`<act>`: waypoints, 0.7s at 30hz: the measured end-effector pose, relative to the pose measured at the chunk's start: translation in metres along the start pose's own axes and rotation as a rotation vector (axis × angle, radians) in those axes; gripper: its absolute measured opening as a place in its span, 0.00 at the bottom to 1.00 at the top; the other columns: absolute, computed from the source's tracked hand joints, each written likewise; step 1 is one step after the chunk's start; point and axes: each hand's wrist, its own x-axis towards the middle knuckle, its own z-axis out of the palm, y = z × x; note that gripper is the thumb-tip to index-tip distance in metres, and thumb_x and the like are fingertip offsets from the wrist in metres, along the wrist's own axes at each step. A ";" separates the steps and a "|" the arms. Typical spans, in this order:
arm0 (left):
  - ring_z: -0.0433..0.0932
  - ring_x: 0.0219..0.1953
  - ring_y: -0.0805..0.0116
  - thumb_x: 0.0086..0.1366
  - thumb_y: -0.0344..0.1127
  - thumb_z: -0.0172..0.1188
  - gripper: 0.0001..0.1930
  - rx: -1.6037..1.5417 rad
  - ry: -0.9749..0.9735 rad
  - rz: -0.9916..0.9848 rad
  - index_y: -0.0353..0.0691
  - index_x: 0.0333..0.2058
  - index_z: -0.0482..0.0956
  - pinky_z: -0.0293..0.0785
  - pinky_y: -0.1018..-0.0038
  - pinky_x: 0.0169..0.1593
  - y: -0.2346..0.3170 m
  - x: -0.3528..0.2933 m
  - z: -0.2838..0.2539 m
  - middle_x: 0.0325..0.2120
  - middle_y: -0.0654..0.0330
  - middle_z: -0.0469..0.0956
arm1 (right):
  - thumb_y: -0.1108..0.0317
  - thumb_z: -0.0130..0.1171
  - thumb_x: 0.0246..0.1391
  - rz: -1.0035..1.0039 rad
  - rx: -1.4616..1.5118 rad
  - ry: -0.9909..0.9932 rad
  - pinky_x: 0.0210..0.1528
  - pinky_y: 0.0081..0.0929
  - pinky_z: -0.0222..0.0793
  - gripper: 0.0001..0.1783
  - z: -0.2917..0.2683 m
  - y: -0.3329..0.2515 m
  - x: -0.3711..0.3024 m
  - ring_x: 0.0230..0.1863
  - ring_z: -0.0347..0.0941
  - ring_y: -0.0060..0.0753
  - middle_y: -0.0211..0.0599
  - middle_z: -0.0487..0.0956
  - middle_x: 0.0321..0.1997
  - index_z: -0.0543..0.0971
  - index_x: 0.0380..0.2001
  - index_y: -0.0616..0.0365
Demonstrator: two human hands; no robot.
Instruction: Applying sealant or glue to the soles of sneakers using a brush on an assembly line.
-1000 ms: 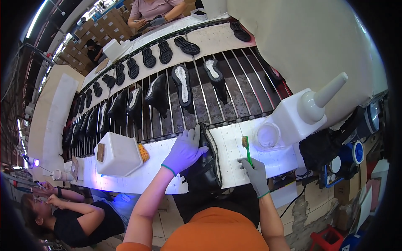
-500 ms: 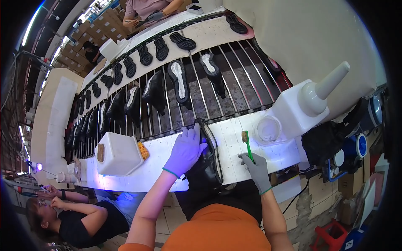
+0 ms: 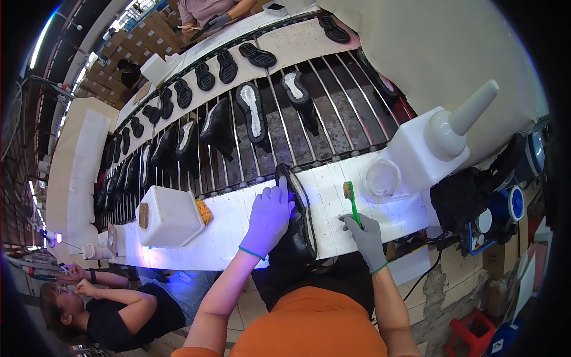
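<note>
A black shoe (image 3: 301,245) lies on its side across the near edge of the white bench, toe pointing away from me and its pale, roughened underside facing right. My left hand (image 3: 267,215), in a light glove, holds it by the upper near the toe. In my gloved right hand (image 3: 367,239) is a green-handled brush (image 3: 353,201), gripped by the lower handle with its brown bristles up. The brush stands apart from the shoe, to its right.
Beyond the bench runs a rack of metal rollers (image 3: 291,140) carrying several black shoes (image 3: 253,116); black soles (image 3: 228,66) line the shelf behind. A white canister (image 3: 169,217) stands left, a white spouted bottle (image 3: 425,149) right. Other people sit at left (image 3: 128,309) and across (image 3: 214,15).
My left hand has shifted slightly toward me and to the right along the shoe. The right hand and brush hold nearly the same place.
</note>
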 end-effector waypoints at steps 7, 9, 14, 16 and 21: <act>0.70 0.37 0.59 0.64 0.37 0.55 0.30 -0.007 0.004 -0.012 0.24 0.59 0.61 0.68 0.65 0.40 0.005 -0.006 0.003 0.33 0.54 0.70 | 0.64 0.57 0.59 0.012 -0.017 -0.020 0.28 0.18 0.61 0.14 -0.002 0.000 0.001 0.25 0.67 0.16 0.30 0.79 0.26 0.83 0.39 0.63; 0.70 0.36 0.59 0.64 0.37 0.55 0.30 0.020 0.023 0.001 0.24 0.59 0.61 0.68 0.66 0.40 0.006 -0.008 0.004 0.32 0.54 0.70 | 0.64 0.56 0.60 -0.024 -0.010 -0.014 0.23 0.15 0.55 0.13 -0.002 0.003 0.002 0.21 0.61 0.11 0.25 0.77 0.24 0.84 0.39 0.61; 0.71 0.38 0.59 0.63 0.34 0.54 0.24 -0.149 0.061 0.016 0.32 0.57 0.66 0.69 0.66 0.41 0.007 -0.012 -0.011 0.32 0.55 0.70 | 0.64 0.56 0.60 0.001 0.017 -0.015 0.23 0.15 0.54 0.13 -0.004 0.000 0.002 0.20 0.60 0.11 0.24 0.76 0.23 0.84 0.38 0.61; 0.72 0.38 0.58 0.63 0.32 0.53 0.22 -0.311 0.103 0.058 0.35 0.56 0.69 0.70 0.65 0.41 0.000 -0.014 -0.017 0.32 0.54 0.71 | 0.64 0.56 0.60 -0.007 0.017 -0.011 0.22 0.15 0.53 0.13 -0.004 0.002 0.001 0.20 0.59 0.11 0.24 0.76 0.23 0.84 0.38 0.61; 0.73 0.41 0.53 0.60 0.25 0.48 0.22 -0.458 0.307 -0.224 0.40 0.54 0.71 0.70 0.61 0.45 -0.053 -0.011 0.000 0.34 0.52 0.72 | 0.64 0.57 0.59 0.002 -0.003 -0.019 0.22 0.15 0.52 0.13 -0.005 0.000 0.001 0.20 0.59 0.10 0.24 0.76 0.23 0.84 0.38 0.61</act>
